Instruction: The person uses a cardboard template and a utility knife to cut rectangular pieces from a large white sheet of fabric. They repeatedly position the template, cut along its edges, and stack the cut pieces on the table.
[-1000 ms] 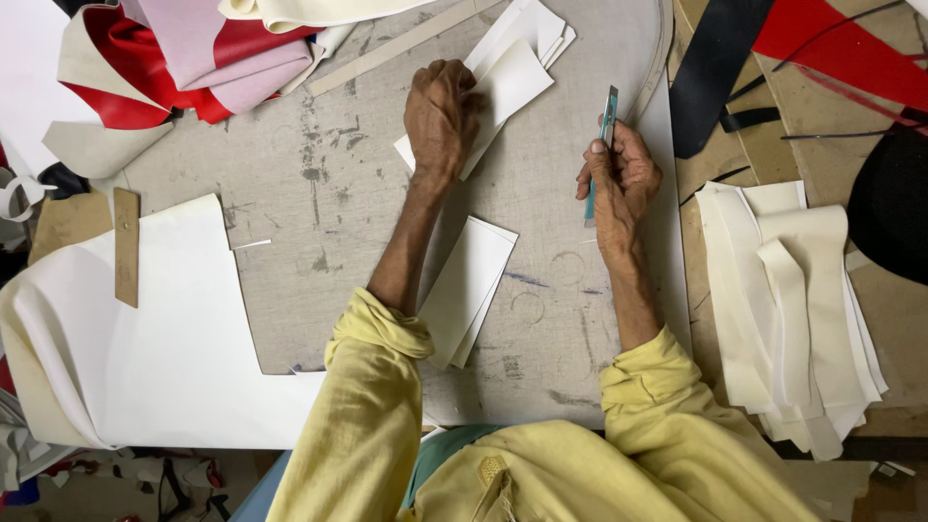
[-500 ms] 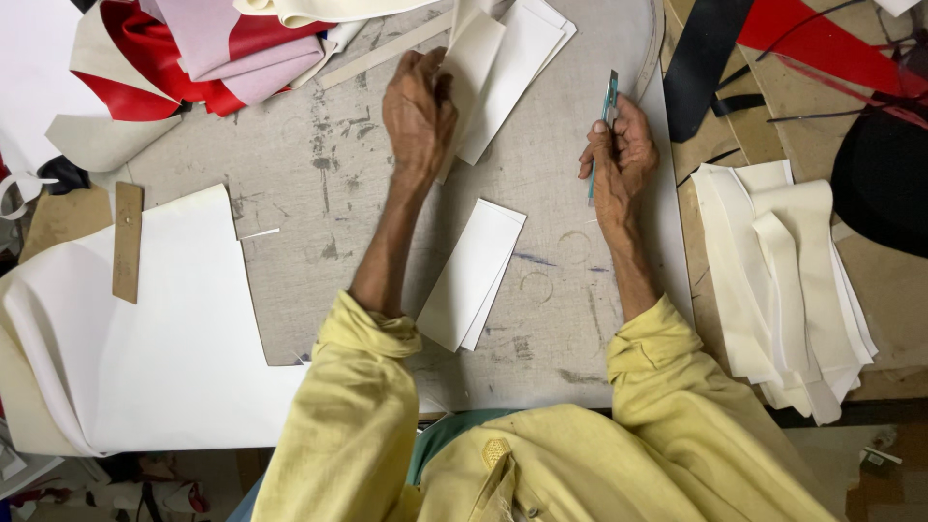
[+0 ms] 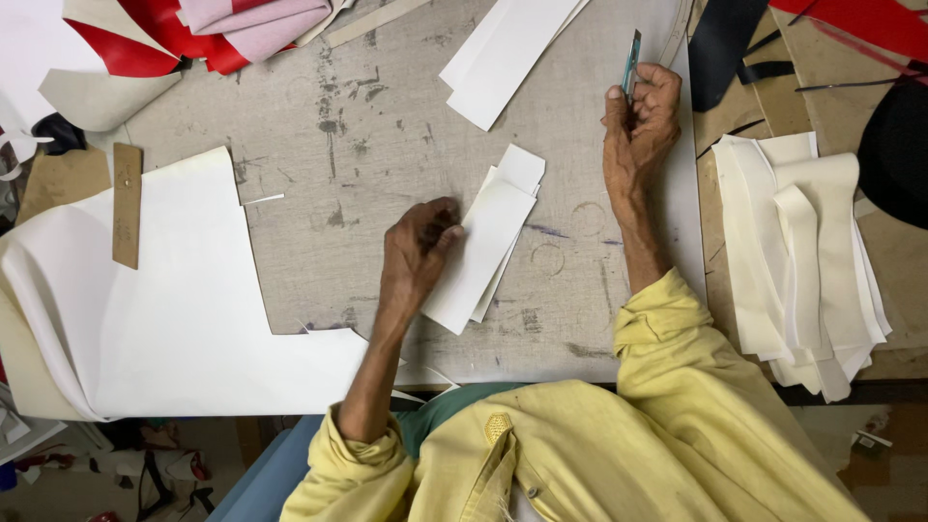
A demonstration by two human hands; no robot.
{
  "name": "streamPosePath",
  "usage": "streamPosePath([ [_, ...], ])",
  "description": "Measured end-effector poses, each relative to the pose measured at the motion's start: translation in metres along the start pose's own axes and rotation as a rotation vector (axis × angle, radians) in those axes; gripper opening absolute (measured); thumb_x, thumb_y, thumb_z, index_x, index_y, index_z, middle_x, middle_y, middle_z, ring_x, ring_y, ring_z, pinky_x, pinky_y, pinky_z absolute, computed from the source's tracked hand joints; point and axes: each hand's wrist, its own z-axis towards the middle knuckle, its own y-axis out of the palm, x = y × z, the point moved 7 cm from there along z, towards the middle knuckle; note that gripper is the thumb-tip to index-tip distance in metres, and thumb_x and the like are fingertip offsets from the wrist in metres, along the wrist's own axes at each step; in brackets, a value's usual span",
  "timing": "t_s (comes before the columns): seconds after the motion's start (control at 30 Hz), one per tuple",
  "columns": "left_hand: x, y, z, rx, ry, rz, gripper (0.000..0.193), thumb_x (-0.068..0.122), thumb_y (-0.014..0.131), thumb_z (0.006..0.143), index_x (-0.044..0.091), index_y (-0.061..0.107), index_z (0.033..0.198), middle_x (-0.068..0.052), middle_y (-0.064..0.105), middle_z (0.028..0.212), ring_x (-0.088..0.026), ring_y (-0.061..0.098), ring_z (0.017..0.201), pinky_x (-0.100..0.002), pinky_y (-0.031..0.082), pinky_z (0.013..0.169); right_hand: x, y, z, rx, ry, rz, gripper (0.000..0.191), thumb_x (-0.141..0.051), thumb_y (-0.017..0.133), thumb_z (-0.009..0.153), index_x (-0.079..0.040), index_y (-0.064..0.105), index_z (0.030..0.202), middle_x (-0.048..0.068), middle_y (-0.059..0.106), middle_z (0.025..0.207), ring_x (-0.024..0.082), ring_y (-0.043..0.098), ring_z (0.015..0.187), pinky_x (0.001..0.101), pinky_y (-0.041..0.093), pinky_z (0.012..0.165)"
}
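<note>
On the grey, scuffed bench (image 3: 367,126), my left hand (image 3: 418,253) rests at centre, fingertips pressed on the left edge of a small stack of white cut pieces (image 3: 483,253) — long rectangles lying tilted, upper end toward 1 o'clock. Grip there is loose, fingers curled and only touching the top sheet; nothing is lifted.

My right hand (image 3: 640,126) sits toward 2 o'clock from the stack, well apart from it, closed around a slim teal-handled blade (image 3: 631,60) that points up toward 12 o'clock. Grip tight on the handle, forearm lying on the bench.

At 12 o'clock, more white strips (image 3: 512,53) lie slanted near the far edge. At 9 o'clock, a large white sheet (image 3: 174,319) with a stepped cut-out spreads over the bench's near left corner — a brown cardboard strip (image 3: 126,203) lies on it. At 11 o'clock, red and pink material (image 3: 213,29) is heaped. At 3 o'clock, beyond the bench edge, a pile of cream cut pieces (image 3: 802,261) lies stacked.
</note>
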Motion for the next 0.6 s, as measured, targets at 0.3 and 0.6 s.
streamPosePath([
  [0.3, 0.003, 0.006, 0.101, 0.188, 0.355, 0.065, 0.025, 0.015, 0.062, 0.104, 0.003, 0.068, 0.125, -0.018, 0.073, 0.114, -0.024, 0.076, 0.092, -0.034, 0.067, 0.075, -0.009, 0.001, 0.003, -0.011, 0.040, 0.015, 0.029, -0.011, 0.072, 0.108, -0.003, 0.055, 0.130, 0.005, 0.067, 0.093, 0.009, 0.061, 0.072, 0.0232, 0.048, 0.059],
  [0.6, 0.019, 0.083, 0.218, 0.366, 0.444, 0.474, 0.056, 0.027, 0.085, 0.072, -0.001, 0.068, 0.118, -0.017, 0.071, 0.106, -0.027, 0.070, 0.085, -0.034, 0.063, 0.068, -0.004, -0.002, 0.005, 0.018, 0.100, 0.039, 0.029, -0.012, 0.072, 0.106, -0.003, 0.056, 0.129, 0.006, 0.068, 0.094, 0.009, 0.062, 0.072, 0.0221, 0.050, 0.058],
])
